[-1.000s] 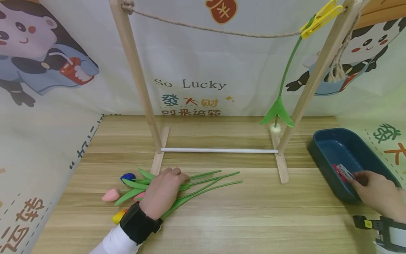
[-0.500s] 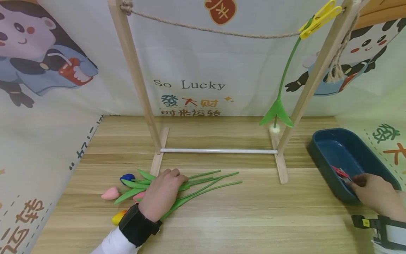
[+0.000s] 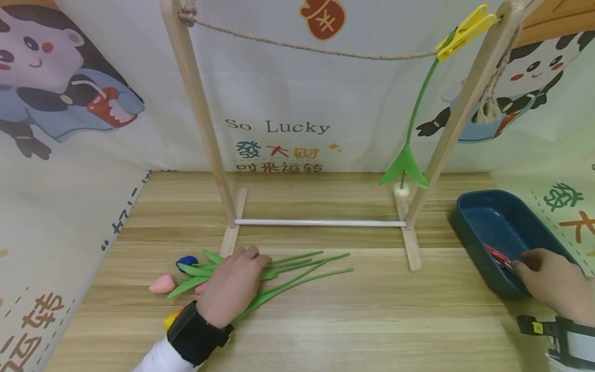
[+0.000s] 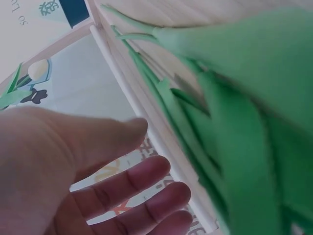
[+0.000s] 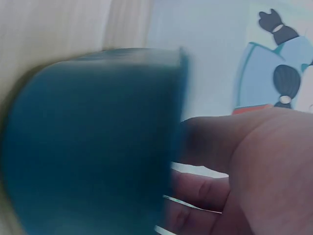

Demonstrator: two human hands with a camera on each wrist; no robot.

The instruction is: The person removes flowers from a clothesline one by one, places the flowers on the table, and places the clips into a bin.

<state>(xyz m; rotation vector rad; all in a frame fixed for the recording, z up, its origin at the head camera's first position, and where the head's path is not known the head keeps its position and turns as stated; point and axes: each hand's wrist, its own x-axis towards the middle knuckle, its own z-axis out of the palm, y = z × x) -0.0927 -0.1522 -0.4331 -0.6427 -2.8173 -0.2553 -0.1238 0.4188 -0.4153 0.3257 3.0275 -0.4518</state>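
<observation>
In the head view my left hand lies over a bunch of artificial tulips. Its thumb and fingers stand apart and loosely bent beside the green leaves in the left wrist view, nothing between them. My right hand reaches over the near rim of a dark blue basin. Its fingertips are right at some red clothespins inside; I cannot tell whether they pinch one. The basin's wall hides those fingertips in the right wrist view.
A wooden frame with a white crossbar stands behind the tulips. Across its top runs a rope. A yellow clothespin at the right holds a white tulip upside down by its stem. Printed cloth walls surround the table.
My right fingers have shifted slightly at the clothespins, and the clothespins have changed their lie in the basin. My left hand has stayed almost still over the tulips.
</observation>
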